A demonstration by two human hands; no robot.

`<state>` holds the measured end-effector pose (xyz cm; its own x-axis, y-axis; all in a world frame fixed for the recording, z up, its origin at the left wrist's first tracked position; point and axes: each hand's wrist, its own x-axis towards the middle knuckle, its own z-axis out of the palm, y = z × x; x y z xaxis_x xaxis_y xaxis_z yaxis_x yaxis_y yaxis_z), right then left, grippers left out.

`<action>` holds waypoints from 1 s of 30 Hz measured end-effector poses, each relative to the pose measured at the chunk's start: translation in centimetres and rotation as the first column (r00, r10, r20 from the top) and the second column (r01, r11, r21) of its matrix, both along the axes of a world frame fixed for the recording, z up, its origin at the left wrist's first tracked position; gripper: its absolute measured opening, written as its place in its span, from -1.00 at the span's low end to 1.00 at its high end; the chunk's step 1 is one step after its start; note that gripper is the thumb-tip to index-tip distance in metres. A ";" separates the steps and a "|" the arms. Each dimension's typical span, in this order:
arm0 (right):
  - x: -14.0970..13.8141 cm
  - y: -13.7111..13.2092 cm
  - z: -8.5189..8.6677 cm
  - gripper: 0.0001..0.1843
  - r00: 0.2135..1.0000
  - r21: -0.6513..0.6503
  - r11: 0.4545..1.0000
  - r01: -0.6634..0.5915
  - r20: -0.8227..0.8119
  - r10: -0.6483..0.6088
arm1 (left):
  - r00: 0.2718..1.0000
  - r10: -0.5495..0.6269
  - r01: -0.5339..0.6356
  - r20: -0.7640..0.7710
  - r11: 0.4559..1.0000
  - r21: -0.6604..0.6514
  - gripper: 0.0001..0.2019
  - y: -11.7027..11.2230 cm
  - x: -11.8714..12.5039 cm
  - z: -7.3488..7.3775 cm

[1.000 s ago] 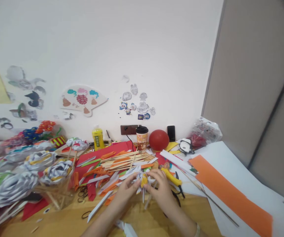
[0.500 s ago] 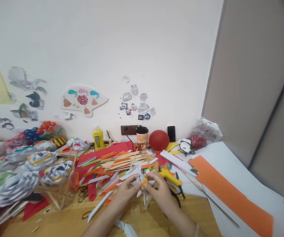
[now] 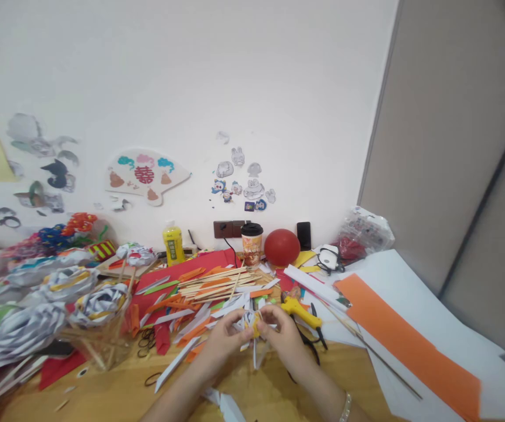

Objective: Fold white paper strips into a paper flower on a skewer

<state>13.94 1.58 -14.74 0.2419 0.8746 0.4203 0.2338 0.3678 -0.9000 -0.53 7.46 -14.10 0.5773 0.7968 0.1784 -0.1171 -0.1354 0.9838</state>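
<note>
Between my two hands, over the wooden desk, is a small paper flower [image 3: 249, 321] of white folded strips with a yellow piece on its right side. My left hand [image 3: 228, 334] pinches its left side with thumb and fingers. On the other side my right hand [image 3: 281, 329] grips the flower near the yellow part. White strip ends [image 3: 259, 353] hang down below the fingers. Just right of my right hand lies a yellow glue gun [image 3: 302, 312] with a black cable. Behind the hands are a pile of wooden sticks [image 3: 215, 285] and loose white, orange and green paper strips [image 3: 191, 321].
Large finished paper flowers [image 3: 28, 334] crowd the left, some on sticks in a clear container [image 3: 107, 346]. At the back stand a yellow bottle [image 3: 174, 245], a lidded cup [image 3: 252, 243] and a red balloon [image 3: 282, 247]. Orange paper [image 3: 415, 346] lies over white sheets on the right.
Both hands still hold the paper flower, which has turned a little between the fingers. The hanging strip ends have shifted. The view has moved slightly.
</note>
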 end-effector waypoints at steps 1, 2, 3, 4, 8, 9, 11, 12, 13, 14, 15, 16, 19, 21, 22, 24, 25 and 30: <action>0.0 0.0 0.0 -0.75 1.000 -0.007 1.000 -0.015 -0.012 0.015 | 1.000 -0.003 0.003 -0.009 1.000 0.001 -0.55 0.0 -0.1 0.0; 0.0 0.1 0.0 -0.75 0.999 -0.014 1.000 -0.025 -0.020 0.025 | 1.000 -0.005 0.005 -0.014 1.000 0.007 -0.54 0.1 -0.1 0.0; 0.0 0.1 0.0 -0.76 0.999 -0.022 0.999 -0.034 -0.024 0.033 | 1.000 -0.015 0.015 -0.019 1.000 0.019 -0.51 0.1 -0.2 0.0; 0.0 0.0 0.1 -0.76 0.999 -0.027 0.999 -0.039 -0.023 0.039 | 0.999 -0.029 0.030 -0.024 0.999 0.033 -0.49 0.1 -0.2 0.0; 0.2 -0.3 0.5 -0.76 0.999 0.029 1.000 -0.004 0.046 0.002 | 0.993 -0.062 0.076 -0.100 0.988 0.136 -0.46 0.3 -0.3 0.1; 0.3 -0.4 0.6 -0.76 0.997 0.052 0.999 0.005 0.081 -0.009 | 0.991 -0.028 0.055 -0.132 0.977 0.208 -0.48 0.3 -0.4 0.1; 0.4 -0.6 0.9 -0.79 0.989 0.085 0.996 0.000 0.148 -0.013 | 0.980 0.073 0.005 -0.185 0.919 0.393 -0.50 0.3 -0.7 0.0; 0.4 -0.7 1.0 -0.81 0.985 0.091 0.996 -0.016 0.173 0.001 | 0.971 0.117 -0.004 -0.207 0.879 0.478 -0.49 0.3 -0.9 0.0; 0.3 -0.7 1.0 -0.83 0.982 0.090 0.995 -0.037 0.190 0.019 | 0.963 0.144 0.003 -0.227 0.840 0.543 -0.47 0.3 -1.0 -0.1; 0.3 -0.8 1.0 -0.84 0.980 0.084 0.995 -0.056 0.194 0.038 | 0.956 0.155 0.023 -0.250 0.809 0.588 -0.44 0.3 -1.1 -0.2; 0.2 -0.7 0.9 -0.84 0.981 0.070 0.995 -0.069 0.184 0.056 | 0.950 0.158 0.047 -0.271 0.784 0.619 -0.42 0.3 -1.2 -0.3; 0.0 -0.7 0.8 -0.83 0.985 0.050 0.995 -0.081 0.157 0.072 | 0.945 0.163 0.061 -0.284 0.764 0.642 -0.41 0.3 -1.2 -0.4; -0.3 -0.5 0.3 -0.77 0.990 -0.003 0.991 -0.133 -0.044 0.133 | 0.932 0.226 0.030 -0.282 0.729 0.684 -0.46 0.2 -1.1 -0.3; -0.5 -0.2 0.2 -0.73 0.962 -0.019 0.983 -0.185 -0.210 0.177 | 0.920 0.282 -0.018 -0.272 0.723 0.690 -0.53 -0.1 -1.0 -0.1; -0.6 -0.1 0.1 -0.72 0.947 -0.028 0.979 -0.200 -0.263 0.186 | 0.914 0.306 -0.039 -0.267 0.720 0.693 -0.58 -0.2 -0.9 0.0; -0.6 0.1 0.0 -0.73 0.938 -0.066 0.976 -0.206 -0.298 0.177 | 0.904 0.344 -0.069 -0.254 0.704 0.707 -0.67 -0.5 -0.8 0.2; -0.6 0.2 0.0 -0.73 0.941 -0.088 0.976 -0.201 -0.294 0.167 | 0.900 0.361 -0.082 -0.245 0.692 0.718 -0.71 -0.6 -0.7 0.2; -0.8 0.5 -0.4 -0.70 0.954 -0.129 0.976 -0.175 -0.269 0.135 | 0.879 0.427 -0.120 -0.212 0.629 0.768 -0.80 -0.9 -0.5 0.1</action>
<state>13.18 2.05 -15.16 0.1808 0.9579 0.2230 -0.0615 0.2373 -0.9695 -1.01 6.55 -13.98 0.4939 0.6318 0.5975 0.3675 -0.7744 0.5151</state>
